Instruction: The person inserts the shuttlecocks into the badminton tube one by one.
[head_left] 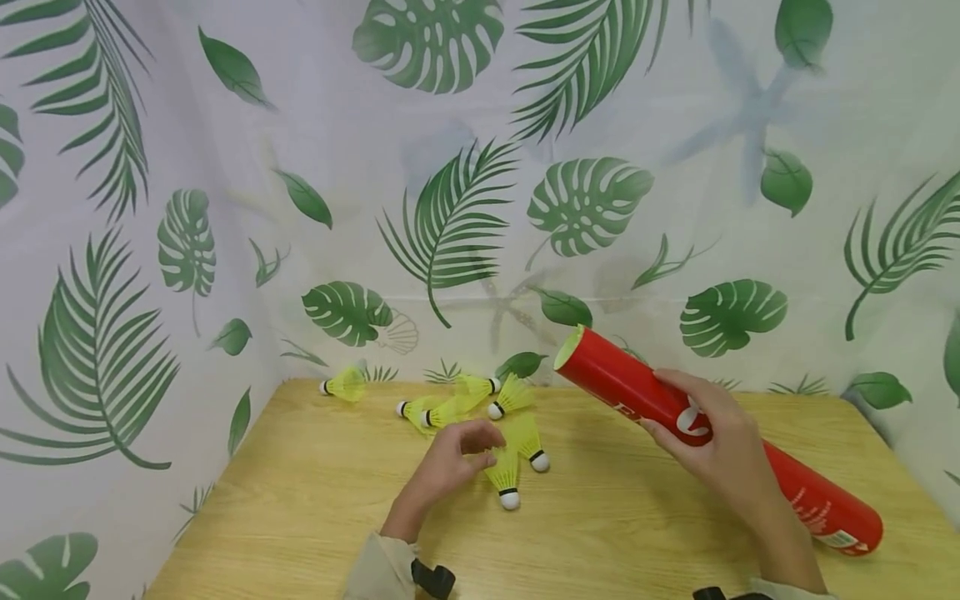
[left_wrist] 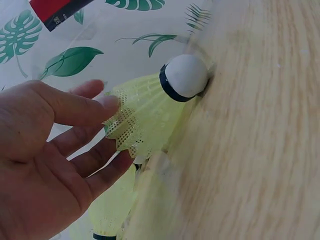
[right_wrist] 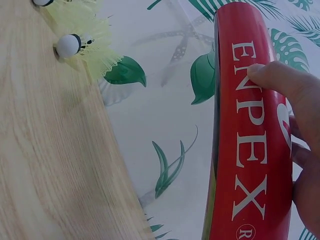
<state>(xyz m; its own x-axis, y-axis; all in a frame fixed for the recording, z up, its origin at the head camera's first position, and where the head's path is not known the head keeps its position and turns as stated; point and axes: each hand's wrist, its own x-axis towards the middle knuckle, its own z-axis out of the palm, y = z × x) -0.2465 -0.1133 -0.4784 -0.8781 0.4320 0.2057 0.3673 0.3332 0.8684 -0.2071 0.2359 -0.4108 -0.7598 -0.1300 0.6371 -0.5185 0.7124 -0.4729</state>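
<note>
My left hand (head_left: 448, 460) is at the skirt of a yellow shuttlecock (head_left: 506, 478) with a white cork, which lies on the table. In the left wrist view the thumb and curled fingers pinch the rim of this shuttlecock's skirt (left_wrist: 147, 112). My right hand (head_left: 723, 442) grips a red shuttlecock tube (head_left: 611, 379) round its middle. The tube is tilted, its open end raised toward the upper left and its other end low at the right. White ENPEX lettering shows on the tube in the right wrist view.
Another shuttlecock (head_left: 531, 446) lies right beside the pinched one. Several more, including one shuttlecock (head_left: 512, 397), cluster behind the left hand, and a lone shuttlecock (head_left: 345, 385) lies at the back left. A leaf-printed cloth (head_left: 465, 333) hangs behind the wooden table (head_left: 300, 500).
</note>
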